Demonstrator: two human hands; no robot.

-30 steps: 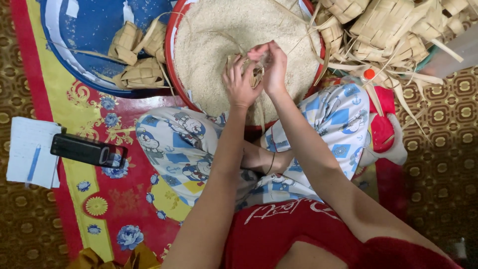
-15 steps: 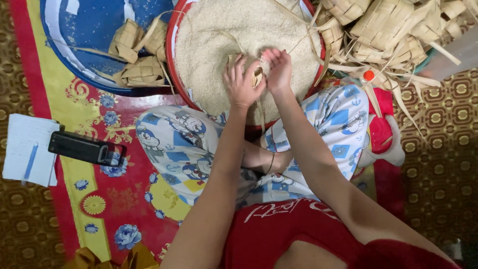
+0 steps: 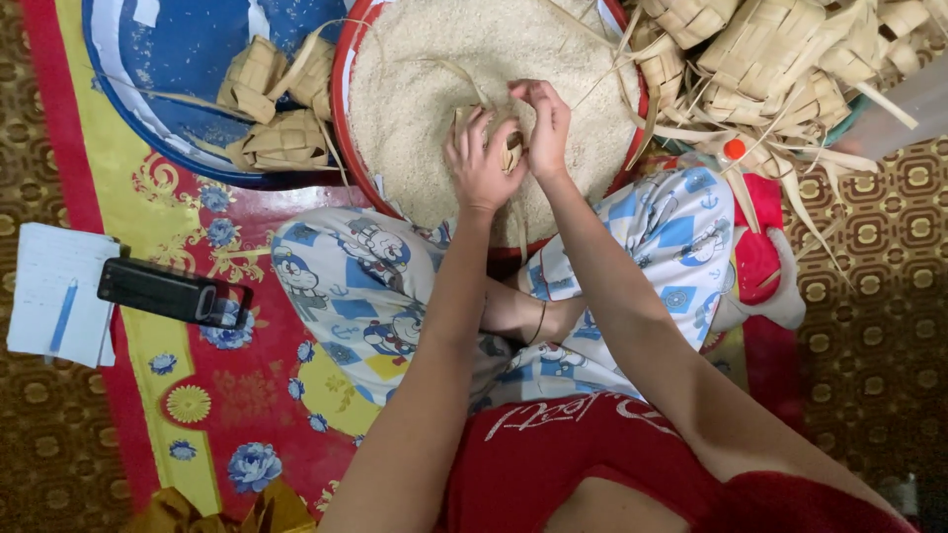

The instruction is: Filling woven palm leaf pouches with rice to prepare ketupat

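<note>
My left hand (image 3: 478, 161) and my right hand (image 3: 545, 124) meet over a red-rimmed basin (image 3: 343, 118) heaped with white rice (image 3: 444, 59). Between them they hold a small woven palm-leaf pouch (image 3: 512, 150), mostly hidden by the fingers. The left hand cups it from the left; the right hand's fingers pinch at its top. Loose leaf strips trail from the pouch across the rice. I sit cross-legged in patterned blue-and-white trousers (image 3: 346, 286), the basin against my knees.
A blue basin (image 3: 168, 59) at the upper left holds three woven pouches (image 3: 281, 94). A pile of empty woven pouches (image 3: 790, 59) lies at the upper right. A black phone (image 3: 173, 293) and a notepad with a blue pen (image 3: 59, 296) rest on the red floral mat.
Both hands have stayed over the rice with the pouch; the fingers have shifted slightly. The view has tilted a little.
</note>
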